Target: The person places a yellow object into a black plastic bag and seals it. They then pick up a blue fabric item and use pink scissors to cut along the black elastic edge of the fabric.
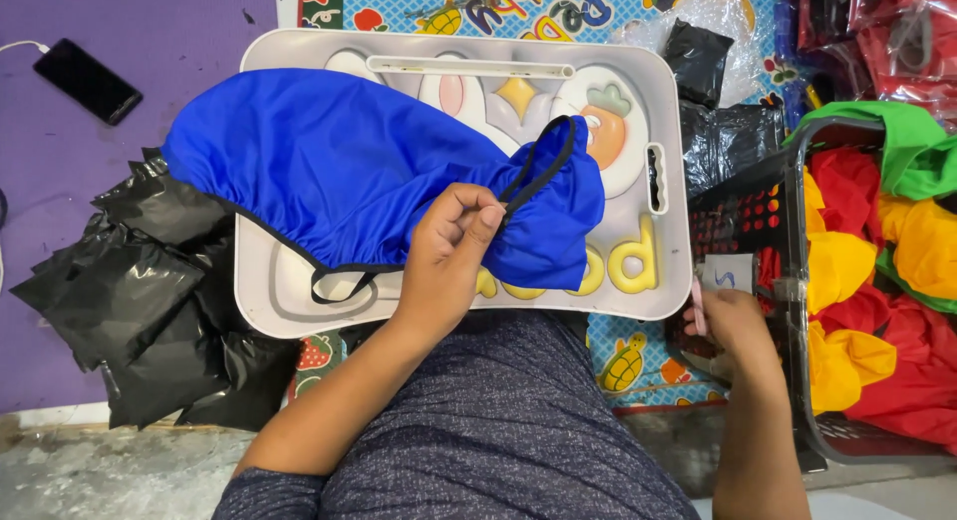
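A blue fabric piece (339, 166) with black trim lies spread over a white lap tray (670, 181) printed with cartoon shapes. My left hand (449, 256) pinches the fabric's edge near its black strap, at the tray's middle front. My right hand (733, 326) is off the tray's right side, by the black basket (793, 311), holding a small pink stick-like item beside a small white card (726, 274).
Several black plastic pouches (150, 291) are piled at the left on a purple mat. A dark phone (88, 79) on a cable lies at far left. The basket holds yellow, red and green fabrics (857, 251). More black pouches (718, 101) sit behind the tray.
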